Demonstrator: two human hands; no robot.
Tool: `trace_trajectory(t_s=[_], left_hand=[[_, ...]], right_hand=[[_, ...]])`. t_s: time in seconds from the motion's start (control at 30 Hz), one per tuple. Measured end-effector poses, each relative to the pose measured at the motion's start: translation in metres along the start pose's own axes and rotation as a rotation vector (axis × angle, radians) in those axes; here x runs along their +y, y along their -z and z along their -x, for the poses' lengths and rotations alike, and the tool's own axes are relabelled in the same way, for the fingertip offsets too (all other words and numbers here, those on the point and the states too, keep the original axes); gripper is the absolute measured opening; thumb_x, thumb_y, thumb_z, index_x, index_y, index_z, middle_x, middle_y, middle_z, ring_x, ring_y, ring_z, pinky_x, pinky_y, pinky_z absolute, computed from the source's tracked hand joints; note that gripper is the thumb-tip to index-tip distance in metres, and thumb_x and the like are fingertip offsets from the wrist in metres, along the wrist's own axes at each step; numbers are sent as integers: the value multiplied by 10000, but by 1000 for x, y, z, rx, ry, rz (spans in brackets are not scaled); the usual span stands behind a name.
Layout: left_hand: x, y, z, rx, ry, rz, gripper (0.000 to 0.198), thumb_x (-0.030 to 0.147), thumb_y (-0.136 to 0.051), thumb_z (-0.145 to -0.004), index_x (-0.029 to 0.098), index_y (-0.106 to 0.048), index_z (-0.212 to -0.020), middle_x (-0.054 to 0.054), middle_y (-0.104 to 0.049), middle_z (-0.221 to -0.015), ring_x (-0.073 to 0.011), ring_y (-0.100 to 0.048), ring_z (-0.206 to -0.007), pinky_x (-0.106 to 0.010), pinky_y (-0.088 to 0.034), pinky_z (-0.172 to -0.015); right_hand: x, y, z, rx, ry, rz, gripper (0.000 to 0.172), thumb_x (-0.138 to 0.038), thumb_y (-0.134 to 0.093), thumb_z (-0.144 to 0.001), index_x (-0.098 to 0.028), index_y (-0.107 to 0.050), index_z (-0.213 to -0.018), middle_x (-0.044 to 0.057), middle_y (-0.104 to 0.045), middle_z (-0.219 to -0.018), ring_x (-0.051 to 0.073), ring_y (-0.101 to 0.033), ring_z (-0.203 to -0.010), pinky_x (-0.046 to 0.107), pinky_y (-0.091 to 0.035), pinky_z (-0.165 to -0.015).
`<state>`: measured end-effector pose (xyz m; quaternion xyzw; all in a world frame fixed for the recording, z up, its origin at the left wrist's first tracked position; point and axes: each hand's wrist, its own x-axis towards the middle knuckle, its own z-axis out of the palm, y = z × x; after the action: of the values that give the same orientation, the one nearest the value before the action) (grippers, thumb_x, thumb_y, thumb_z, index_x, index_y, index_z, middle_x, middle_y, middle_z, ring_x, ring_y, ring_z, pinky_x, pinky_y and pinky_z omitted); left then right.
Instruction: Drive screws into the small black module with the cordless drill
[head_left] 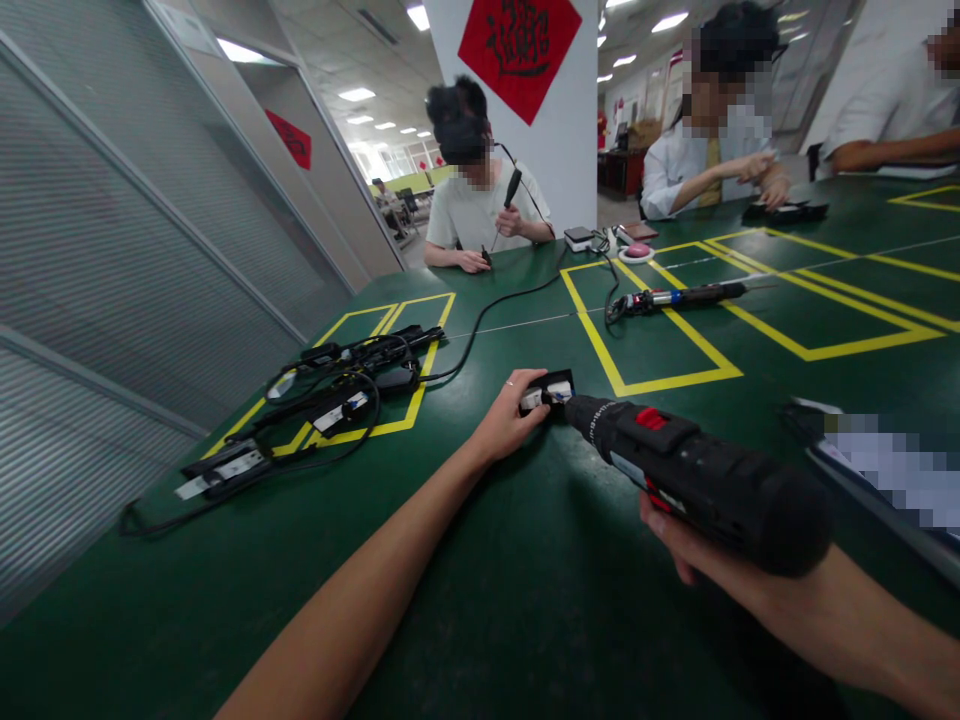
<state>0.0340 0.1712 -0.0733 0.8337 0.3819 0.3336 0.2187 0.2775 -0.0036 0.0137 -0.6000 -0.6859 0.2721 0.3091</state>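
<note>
My left hand (514, 415) is closed around the left end of a small black case (566, 380) with white parts inside, steadying it on the green table (480, 560). In my right hand (697, 550) is a black cordless drill (675, 460) with red switches, gripped by its handle. The drill's chuck points away to the left, its front end right at the open face of the case. Whether the tip touches a screw inside is too small to tell. The drill body hides part of my right hand's fingers.
Black power strips (341, 410) with cables lie inside yellow tape outlines on the left. A screwdriver-like tool (675, 298) with a cord lies ahead. A tray-like object (877, 470) is at right. Across the table, one person (487, 200) holds a tool; another (709, 160) works at right.
</note>
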Motion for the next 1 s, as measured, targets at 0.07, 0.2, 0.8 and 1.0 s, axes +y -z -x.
trace_trajectory(t_s=[0.07, 0.2, 0.8, 1.0], left_hand=[[0, 0, 0, 1, 2, 1, 491, 152, -558, -836, 230, -461, -1311, -87, -513, -1284, -246, -490, -1214, -439, -375, -1059], [0, 0, 0, 2, 5, -1, 493, 150, -561, -831, 224, -464, -1308, -87, -515, -1280, -248, -489, -1212, -433, -376, -1059], [1, 0, 0, 4, -3, 2, 488, 156, -559, -837, 236, -458, -1308, -83, -514, -1273, -249, -493, -1208, -435, -374, -1059], [0, 0, 0, 4, -6, 6, 480, 157, -558, -839, 228, -464, -1303, -86, -513, -1273, -245, -494, -1204, -428, -368, -1065]], right_hand=[[0, 1, 0, 6, -3, 12, 288, -460, -571, -781, -289, -663, -993, 13, -680, -717, 225, -697, -773, 322, -592, -687], [-1, 3, 0, 13, 4, 20, 226, -442, -588, -775, -306, -666, -937, 0, -668, -688, 222, -694, -762, 317, -591, -671], [-3, 4, -1, -7, 8, 33, 196, -433, -572, -790, -310, -673, -903, -4, -644, -632, 223, -691, -750, 326, -588, -664], [-3, 4, 0, -20, 4, 19, 218, -443, -563, -799, -300, -673, -920, -1, -650, -640, 218, -692, -737, 316, -586, -654]])
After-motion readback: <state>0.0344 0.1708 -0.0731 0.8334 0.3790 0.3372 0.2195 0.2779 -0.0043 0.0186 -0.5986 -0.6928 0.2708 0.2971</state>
